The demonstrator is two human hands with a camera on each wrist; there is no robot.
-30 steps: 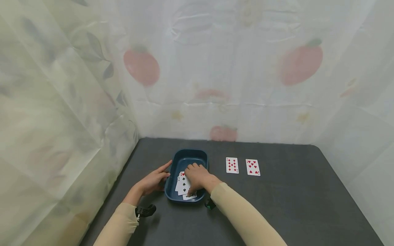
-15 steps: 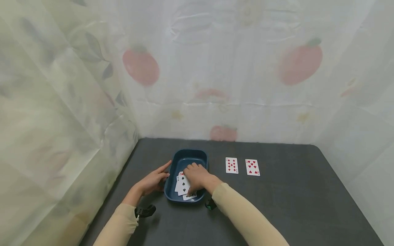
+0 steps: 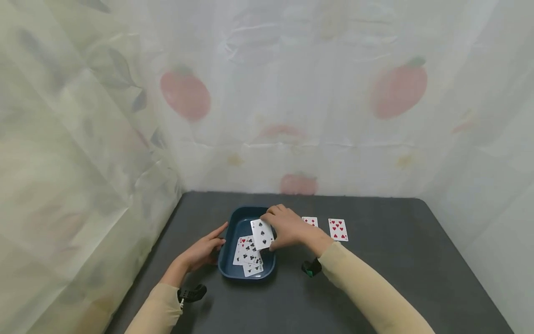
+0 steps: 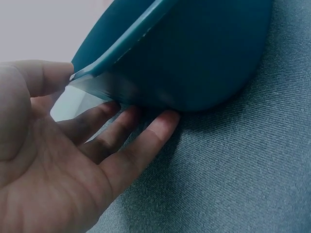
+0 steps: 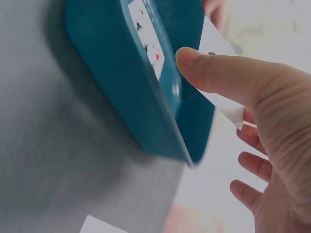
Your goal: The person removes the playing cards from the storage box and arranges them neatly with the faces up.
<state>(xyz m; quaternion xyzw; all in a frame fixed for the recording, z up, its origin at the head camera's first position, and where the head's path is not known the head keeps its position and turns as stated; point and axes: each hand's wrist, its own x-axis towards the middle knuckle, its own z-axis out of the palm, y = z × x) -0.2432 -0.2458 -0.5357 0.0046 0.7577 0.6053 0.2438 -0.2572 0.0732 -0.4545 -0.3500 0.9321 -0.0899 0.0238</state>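
Note:
My right hand pinches a spades playing card by its edges, thumb at the near end and fingers at the far end. The card is tilted above the right half of a dark blue tray. Inside the tray lie several overlapping playing cards, clubs and a red heart showing. At the tray's left side my left hand rests with its fingers extended; in the left wrist view the fingertips touch the outer wall. The right wrist view shows the thumb across the held card.
To the right of the tray, a seven of hearts lies face up on the dark grey table. Beside it is a diamonds card, partly covered by my right hand. Printed plastic curtains stand around the table.
My right hand has lifted the spades card off the pile and moved it up and to the right, uncovering the clubs cards beneath. The left hand stays at the tray's side.

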